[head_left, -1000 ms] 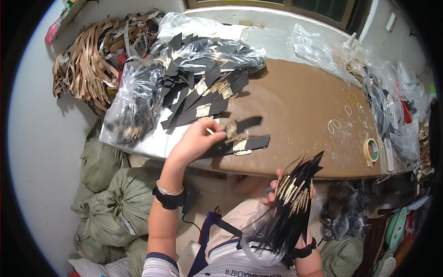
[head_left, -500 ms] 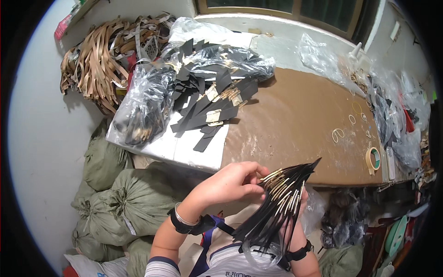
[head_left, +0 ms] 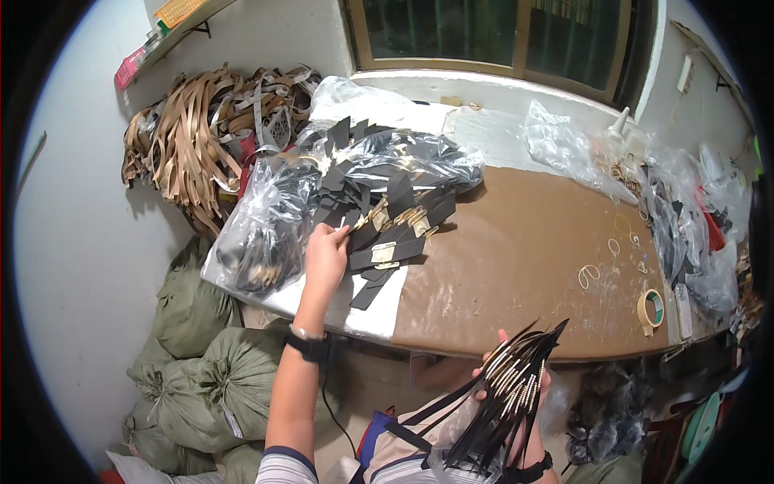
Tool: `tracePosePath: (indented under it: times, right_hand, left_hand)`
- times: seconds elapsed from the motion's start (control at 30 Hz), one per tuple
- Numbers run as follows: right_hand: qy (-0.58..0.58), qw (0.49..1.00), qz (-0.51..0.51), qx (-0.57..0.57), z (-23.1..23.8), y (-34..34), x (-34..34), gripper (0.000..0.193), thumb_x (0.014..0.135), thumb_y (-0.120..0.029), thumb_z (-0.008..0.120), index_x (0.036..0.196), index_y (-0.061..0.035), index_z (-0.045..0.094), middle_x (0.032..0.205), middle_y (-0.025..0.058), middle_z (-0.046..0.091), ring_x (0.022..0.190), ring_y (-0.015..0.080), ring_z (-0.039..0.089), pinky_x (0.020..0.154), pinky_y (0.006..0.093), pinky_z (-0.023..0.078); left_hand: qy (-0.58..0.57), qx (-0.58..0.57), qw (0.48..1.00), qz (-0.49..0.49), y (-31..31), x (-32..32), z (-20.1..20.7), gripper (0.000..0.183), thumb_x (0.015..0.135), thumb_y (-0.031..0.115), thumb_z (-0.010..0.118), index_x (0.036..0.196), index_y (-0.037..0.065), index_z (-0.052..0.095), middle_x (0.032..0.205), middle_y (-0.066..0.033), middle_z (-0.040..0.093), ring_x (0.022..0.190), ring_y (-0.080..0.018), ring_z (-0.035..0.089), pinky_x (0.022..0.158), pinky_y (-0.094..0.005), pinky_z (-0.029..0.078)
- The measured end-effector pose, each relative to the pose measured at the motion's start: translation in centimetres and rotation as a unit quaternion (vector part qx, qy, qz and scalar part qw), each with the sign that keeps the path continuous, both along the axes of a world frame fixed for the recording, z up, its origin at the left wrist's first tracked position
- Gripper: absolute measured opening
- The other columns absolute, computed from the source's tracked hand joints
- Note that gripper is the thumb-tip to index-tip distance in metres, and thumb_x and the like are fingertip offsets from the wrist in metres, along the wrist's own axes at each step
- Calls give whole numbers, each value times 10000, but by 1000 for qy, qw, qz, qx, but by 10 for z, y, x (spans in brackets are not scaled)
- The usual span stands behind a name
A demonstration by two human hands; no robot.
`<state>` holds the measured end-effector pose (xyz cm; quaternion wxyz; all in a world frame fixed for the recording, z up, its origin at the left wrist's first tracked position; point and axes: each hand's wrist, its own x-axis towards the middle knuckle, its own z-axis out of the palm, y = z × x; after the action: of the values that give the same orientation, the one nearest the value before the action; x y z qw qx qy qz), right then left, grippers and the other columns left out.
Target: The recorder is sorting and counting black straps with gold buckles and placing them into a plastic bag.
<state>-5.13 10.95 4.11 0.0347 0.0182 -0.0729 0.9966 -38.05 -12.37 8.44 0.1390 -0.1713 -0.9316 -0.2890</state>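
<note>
A thick fanned bundle of thin black straps with gold metal trim (head_left: 516,379) rests in my right hand (head_left: 542,385), low in front of me. My right fingers wrap round it from behind and are partly hidden. My left hand (head_left: 325,254) is stretched out over the table, at the near left side of a loose pile of flat black strap pieces (head_left: 387,256) with gold fittings. Its fingers are bent together at the pile's edge; a small pale bit shows by the fingertips, too small to name.
Beside the pile lie clear plastic bags of black pieces (head_left: 266,218). Tan straps (head_left: 189,145) hang at the far left. Green sacks (head_left: 234,379) stand below the table. On the brown table cover (head_left: 516,250) are rubber bands (head_left: 589,277) and a tape roll (head_left: 650,311).
My left hand has left the bundle and reached forward and left to the black pieces. The bundle, still in my right hand, sits slightly lower in view. The view has tilted up.
</note>
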Motion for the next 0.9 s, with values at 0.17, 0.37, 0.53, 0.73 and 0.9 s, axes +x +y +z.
tracePosePath:
  times: [0.17,0.37,0.53,0.73,0.9]
  right_hand:
    - [6,999,17,-37,-4,-2,-2,983,759,-484,735,1536,-99,274,1329,258,514,1213,521,496,836,577,460]
    - [-13,998,26,47,-4,-8,-3,878,786,-594,709,1450,-99,418,1345,252,515,1173,498,543,797,531,507]
    - [1,996,34,-79,-3,-9,-2,847,744,-413,759,1418,-23,428,1342,313,488,1228,549,471,852,639,502]
    - [-10,997,38,-62,2,-12,-1,828,738,-395,749,1403,-12,439,1313,320,500,1210,557,484,856,657,517]
    - [-33,998,45,-37,5,-14,-4,853,742,-447,771,1386,14,453,1302,323,507,1223,549,474,858,648,519]
  left_hand:
    - [179,-6,984,-18,0,37,9,402,831,-18,637,1204,124,692,1151,-122,640,1024,-320,629,834,-413,509]
    - [99,-79,975,-185,-15,46,5,386,837,75,698,1219,124,683,1179,-151,645,992,-316,653,869,-392,518]
    - [-26,74,988,-136,10,28,18,421,755,179,812,1117,19,668,1008,-146,664,916,-299,653,799,-388,523]
    - [-122,16,977,-173,0,29,18,363,771,136,786,1089,-2,679,793,-59,607,705,-187,590,685,-319,497]
    - [87,199,976,-13,25,36,41,276,819,53,679,1093,69,711,855,-103,577,731,-275,599,683,-378,481]
